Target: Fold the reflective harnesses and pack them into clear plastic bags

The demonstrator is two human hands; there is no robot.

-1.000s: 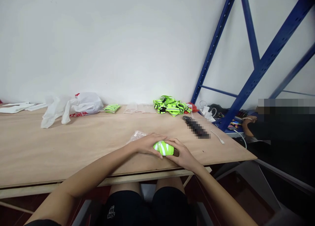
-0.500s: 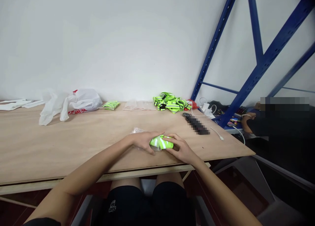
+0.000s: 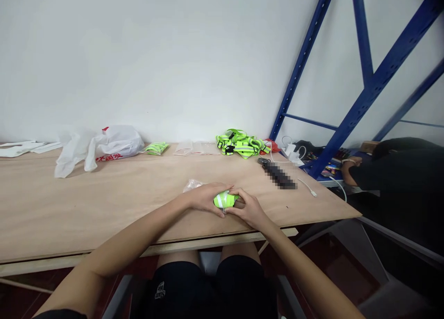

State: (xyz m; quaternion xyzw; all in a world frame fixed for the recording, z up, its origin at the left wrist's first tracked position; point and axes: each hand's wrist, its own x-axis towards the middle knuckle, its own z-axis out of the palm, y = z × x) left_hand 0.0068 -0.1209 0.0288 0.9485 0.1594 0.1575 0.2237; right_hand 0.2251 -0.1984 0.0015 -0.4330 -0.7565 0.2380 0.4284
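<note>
Since a moment ago the neon-yellow fabric bundle with silver reflective stripes (image 3: pixel 225 200) has been squeezed into a tighter, smaller roll, and both hands have drawn closer together around it. The left hand (image 3: pixel 203 199) curls over the roll's left end, fingers clenched round it, while the right hand (image 3: pixel 247 209) grips the other end, thumb and fingers pinched onto the fabric. The roll sits between the two sets of fingertips, low over the pale plywood tabletop (image 3: pixel 104 203), near its front edge.

Just behind the left fingers lies a crumpled clear plastic bag (image 3: pixel 192 185), partly hidden by the hand. Well beyond the right fingers, toward the wall, rests a loose heap of neon-yellow reflective straps with black buckles (image 3: pixel 242 146). Far off to the left of the left hand slumps a white plastic carrier bag with red print (image 3: pixel 104 147). Past the right hand, a blue steel rack frame (image 3: pixel 367 83) rises, and another person's dark sleeve (image 3: pixel 388 171) shows beneath it.
</note>
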